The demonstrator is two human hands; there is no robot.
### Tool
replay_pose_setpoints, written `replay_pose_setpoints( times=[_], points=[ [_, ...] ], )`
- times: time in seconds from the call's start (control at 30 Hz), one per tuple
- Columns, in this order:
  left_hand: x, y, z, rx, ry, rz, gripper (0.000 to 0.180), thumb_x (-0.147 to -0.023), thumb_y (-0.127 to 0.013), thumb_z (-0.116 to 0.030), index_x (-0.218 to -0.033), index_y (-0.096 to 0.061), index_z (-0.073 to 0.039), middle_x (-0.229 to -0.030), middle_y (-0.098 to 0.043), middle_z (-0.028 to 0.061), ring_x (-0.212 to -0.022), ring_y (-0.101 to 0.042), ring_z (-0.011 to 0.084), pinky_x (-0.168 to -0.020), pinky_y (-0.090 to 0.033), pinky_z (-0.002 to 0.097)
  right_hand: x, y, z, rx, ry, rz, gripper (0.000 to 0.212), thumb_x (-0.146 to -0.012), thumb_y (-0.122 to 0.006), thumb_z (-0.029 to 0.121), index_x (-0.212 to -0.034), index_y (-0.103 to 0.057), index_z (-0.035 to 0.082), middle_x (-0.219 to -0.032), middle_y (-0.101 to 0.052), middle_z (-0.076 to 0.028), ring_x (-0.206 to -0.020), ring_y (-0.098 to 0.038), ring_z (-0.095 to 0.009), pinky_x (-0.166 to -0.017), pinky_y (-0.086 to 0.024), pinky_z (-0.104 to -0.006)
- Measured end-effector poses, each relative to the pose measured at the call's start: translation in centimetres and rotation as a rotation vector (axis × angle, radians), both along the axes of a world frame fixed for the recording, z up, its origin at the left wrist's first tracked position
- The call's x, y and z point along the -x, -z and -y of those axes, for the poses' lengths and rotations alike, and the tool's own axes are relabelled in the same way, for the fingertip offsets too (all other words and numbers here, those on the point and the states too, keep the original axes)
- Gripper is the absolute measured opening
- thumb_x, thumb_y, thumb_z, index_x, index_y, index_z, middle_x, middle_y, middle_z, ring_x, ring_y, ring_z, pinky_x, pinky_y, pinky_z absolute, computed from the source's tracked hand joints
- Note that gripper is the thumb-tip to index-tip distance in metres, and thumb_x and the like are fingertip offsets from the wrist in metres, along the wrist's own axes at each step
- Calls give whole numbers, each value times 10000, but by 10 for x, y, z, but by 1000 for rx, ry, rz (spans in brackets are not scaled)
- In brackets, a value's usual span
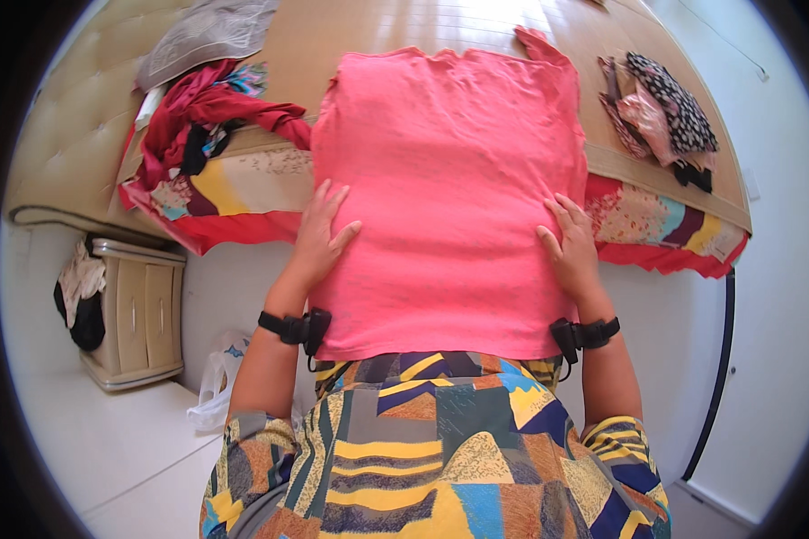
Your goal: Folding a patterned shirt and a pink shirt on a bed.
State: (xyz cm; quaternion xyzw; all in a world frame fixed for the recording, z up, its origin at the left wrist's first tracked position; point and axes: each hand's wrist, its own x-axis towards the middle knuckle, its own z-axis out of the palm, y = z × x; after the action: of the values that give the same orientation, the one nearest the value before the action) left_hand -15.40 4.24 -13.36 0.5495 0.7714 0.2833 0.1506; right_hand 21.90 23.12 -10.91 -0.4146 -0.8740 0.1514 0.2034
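A pink shirt (449, 180) lies spread flat over the edge of a bed (377, 36), its lower part hanging toward me. My left hand (322, 235) rests flat on the shirt's left edge, fingers apart. On the shirt's right edge lies my right hand (568, 244), also flat with fingers spread. Each wrist wears a black band.
A heap of red and dark clothes (202, 121) lies on the bed's left side, a grey garment (207, 36) beyond it. Patterned folded clothes (661, 112) sit at the right. A beige nightstand (139, 310) and a white plastic bag (217, 382) stand at lower left.
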Motion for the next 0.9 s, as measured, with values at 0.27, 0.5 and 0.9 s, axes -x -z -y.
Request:
replay_pose_setpoints(
  times=[0.27, 0.5, 0.9],
  points=[
    [53, -2, -44, -169, -84, -114, 222, -868, -664, -192, -1021, -666, -32, -1106, -653, 137, -1091, -575, 322, -951, -437, 402, 1, 4, 2, -48, 18, -27, 438, -891, -624, 248, -1268, -579, 28, -1332, -537, -194, -1256, -467, -368, -1074, -358, -447],
    [75, -9, -103, -427, -143, -482, 345, -827, -697, -216, -1130, -632, -64, -1140, -609, 118, -1091, -537, 337, -959, -426, 449, 1, 3, 5, -18, 37, 25, 435, -941, -572, 282, -1308, -556, 49, -1390, -509, -142, -1307, -433, -320, -1127, -296, -422],
    [90, 1, -127, -174, -315, -368, 419, -857, -653, -487, -1084, -622, -136, -1124, -626, 79, -1150, -531, 279, -1002, -344, 506, 4, -2, 8, -25, 59, -23, 407, -905, -600, 243, -1260, -585, 44, -1333, -545, -166, -1262, -466, -348, -1093, -336, -442]
  ],
)
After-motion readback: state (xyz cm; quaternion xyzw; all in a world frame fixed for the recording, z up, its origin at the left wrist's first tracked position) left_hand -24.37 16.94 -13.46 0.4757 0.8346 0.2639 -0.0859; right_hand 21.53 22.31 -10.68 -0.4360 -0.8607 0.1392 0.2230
